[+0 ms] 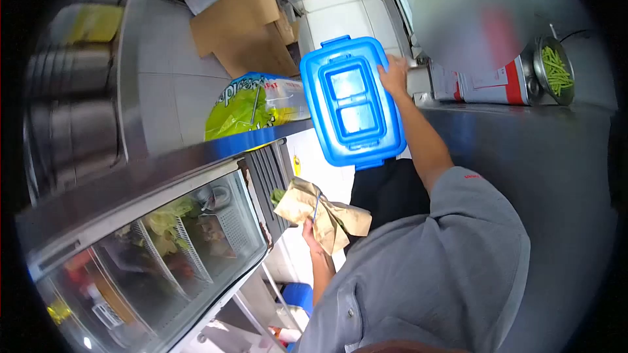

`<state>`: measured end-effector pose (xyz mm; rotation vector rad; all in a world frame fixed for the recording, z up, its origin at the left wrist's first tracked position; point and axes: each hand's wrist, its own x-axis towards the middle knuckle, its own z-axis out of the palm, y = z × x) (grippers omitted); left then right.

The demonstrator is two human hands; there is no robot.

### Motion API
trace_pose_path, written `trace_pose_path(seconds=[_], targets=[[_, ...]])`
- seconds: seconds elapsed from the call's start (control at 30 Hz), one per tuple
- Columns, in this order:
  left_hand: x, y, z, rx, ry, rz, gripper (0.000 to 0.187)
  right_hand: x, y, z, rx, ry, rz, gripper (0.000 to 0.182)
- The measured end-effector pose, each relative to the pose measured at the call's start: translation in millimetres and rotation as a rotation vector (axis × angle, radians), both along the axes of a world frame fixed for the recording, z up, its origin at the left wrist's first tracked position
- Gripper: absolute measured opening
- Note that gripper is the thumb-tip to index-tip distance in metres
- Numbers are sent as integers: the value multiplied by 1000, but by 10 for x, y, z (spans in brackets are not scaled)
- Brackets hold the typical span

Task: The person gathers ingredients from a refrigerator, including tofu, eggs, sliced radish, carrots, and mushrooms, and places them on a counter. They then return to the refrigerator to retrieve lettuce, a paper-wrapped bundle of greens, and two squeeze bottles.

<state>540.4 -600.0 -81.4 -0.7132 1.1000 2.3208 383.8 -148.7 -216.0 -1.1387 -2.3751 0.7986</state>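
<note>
My right hand (pixel 394 79) grips the right edge of a blue plastic lid (pixel 353 147), which has a raised rectangular pattern and end tabs. Whether a box hangs beneath the lid is hidden. Lower down, my left hand (pixel 312 235) is closed around a brown paper bundle (pixel 304 201) with a thin dark tie around it. Green leaves (pixel 278 196) poke out of the bundle's left end. The bundle is apart from the lid, below it in view.
To the left is a glass-topped chilled counter (pixel 196 242) with greens inside. A green plastic bag (pixel 239 114) and cardboard (pixel 239 23) lie along its back shelf. On the right, a metal worktop (pixel 517 150) carries a tin (pixel 487 88) and a bowl of green beans (pixel 556 72).
</note>
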Motion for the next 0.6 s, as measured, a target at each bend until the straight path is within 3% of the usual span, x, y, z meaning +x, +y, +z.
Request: trace_pose_path(seconds=[0.13,0.2,0.23,0.27,0.37,0.57,0.6], targets=[[-196,180,-245,60,250,-123,57,462,56,97,40,42,-126,43],[-157,155,-269,220,205,-118,57,509,63,298,82,21,-165,43],[-203,24,-548,363,208,-167,59,490,29,326,84,36,-137,43],[-185,-24,-781,324,224,-118,59,411,67,412,114,131,-105,40],[-230,140,-718,308,290,-18,59,174,154,532,257,259,-16,35],[-106,394,-500,328,364,162,56,120,-443,852,16,225,911,21],[-76,409,-542,380,344,206,57,144,-666,1094,-144,78,1123,24]])
